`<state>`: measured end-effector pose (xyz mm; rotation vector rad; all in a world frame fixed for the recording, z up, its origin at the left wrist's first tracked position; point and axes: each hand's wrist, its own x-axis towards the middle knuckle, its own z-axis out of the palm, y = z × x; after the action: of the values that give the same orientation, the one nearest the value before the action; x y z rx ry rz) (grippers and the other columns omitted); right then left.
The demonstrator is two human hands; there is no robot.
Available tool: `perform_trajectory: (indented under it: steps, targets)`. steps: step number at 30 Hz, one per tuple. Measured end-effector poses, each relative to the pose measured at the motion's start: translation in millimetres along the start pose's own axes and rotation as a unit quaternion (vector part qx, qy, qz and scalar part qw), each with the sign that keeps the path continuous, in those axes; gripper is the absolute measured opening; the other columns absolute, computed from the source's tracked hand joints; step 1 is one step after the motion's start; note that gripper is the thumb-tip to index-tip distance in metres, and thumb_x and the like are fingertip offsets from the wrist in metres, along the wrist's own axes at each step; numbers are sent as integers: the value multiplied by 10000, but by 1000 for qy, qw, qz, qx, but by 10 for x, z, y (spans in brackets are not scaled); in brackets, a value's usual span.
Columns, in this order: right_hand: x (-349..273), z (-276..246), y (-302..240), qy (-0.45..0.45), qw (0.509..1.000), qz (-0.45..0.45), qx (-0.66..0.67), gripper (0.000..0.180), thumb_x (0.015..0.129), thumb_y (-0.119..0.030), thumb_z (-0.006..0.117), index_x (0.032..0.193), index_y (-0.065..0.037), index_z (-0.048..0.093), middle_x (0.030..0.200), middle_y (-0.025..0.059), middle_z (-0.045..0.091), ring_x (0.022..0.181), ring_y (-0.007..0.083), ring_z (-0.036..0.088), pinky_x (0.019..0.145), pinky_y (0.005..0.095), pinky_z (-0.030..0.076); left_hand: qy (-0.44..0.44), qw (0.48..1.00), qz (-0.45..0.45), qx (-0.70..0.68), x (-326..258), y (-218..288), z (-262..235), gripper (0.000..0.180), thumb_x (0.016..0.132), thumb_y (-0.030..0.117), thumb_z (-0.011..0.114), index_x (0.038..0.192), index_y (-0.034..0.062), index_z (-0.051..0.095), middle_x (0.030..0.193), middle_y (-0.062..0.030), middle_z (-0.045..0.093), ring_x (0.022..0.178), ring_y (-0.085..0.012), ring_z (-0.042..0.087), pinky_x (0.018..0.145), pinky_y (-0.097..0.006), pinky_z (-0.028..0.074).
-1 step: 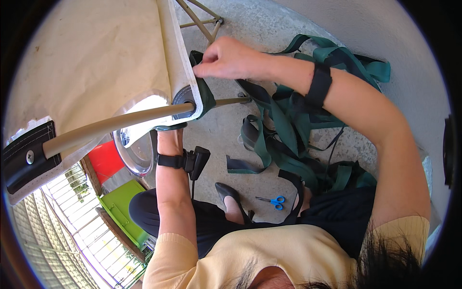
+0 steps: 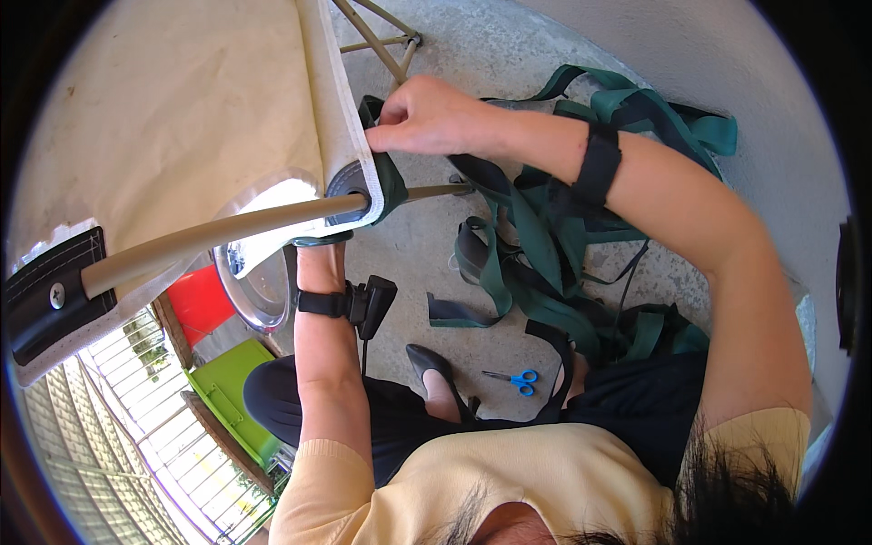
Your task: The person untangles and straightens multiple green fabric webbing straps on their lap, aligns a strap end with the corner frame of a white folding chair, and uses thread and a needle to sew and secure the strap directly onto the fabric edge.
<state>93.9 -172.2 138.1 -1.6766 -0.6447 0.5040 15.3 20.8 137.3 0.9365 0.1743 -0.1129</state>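
right hand [image 2: 427, 115], grip pinched on dark green strip [image 2: 392, 180] at edge of beige canvas panel [image 2: 204, 104], left hand hidden behind panel, grip impossible to tell, clear round-rimmed tub [image 2: 261, 320] near left forearm [image 2: 329, 400], contents unclear

The bare left hand is hidden behind the large cream fabric sheet with white edging [image 2: 200, 100], which itself runs out of the picture at the top, and the fingertips of the bare right hand [image 2: 431, 116] curl in so close at that edging that their hold cannot be made out. The right forearm [image 2: 536, 136] covers part of the tangled dark green fabric strips [image 2: 549, 227]. The lower edge cuts off the pale yellow short-sleeved top [image 2: 518, 463], partly behind blurred strands of dark hair [image 2: 740, 481].
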Motion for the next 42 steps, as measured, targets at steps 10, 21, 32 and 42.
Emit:
perform_trajectory:
  steps: [10, 21, 32, 42]
  targets:
    - [13, 49, -11, -66, 965, 146, 208, 138, 805, -120, 566, 734, -3, 584, 642, 58, 580, 514, 113, 549, 441, 226, 438, 8, 995, 54, 82, 25, -10, 115, 457, 841, 230, 560, 1227, 12, 449, 1193, -176, 503, 989, -224, 564, 818, -329, 511]
    - [-81, 113, 59, -40, 945, 130, 296, 117, 834, -132, 585, 748, -53, 592, 617, 7, 544, 494, 70, 496, 465, 201, 414, -6, 990, 70, 122, 107, -20, 64, 526, 853, 323, 493, 1264, 8, 403, 1221, -198, 480, 1050, -249, 533, 859, -339, 491]
    - [-126, 96, 62, -51, 945, 154, 283, 129, 836, -131, 579, 736, -50, 572, 643, 9, 546, 531, 75, 500, 472, 211, 411, 9, 992, 83, 94, 67, -37, 179, 433, 840, 197, 582, 1215, 13, 466, 1134, -164, 540, 904, -190, 595, 763, -271, 525]
    - [-162, 65, 88, -74, 943, 139, 293, 116, 813, -134, 595, 726, -69, 554, 646, -14, 519, 570, 68, 505, 487, 205, 407, 1, 980, 108, 165, 72, -54, 143, 468, 859, 270, 553, 1226, 3, 440, 1118, -151, 541, 825, -142, 602, 690, -245, 530]
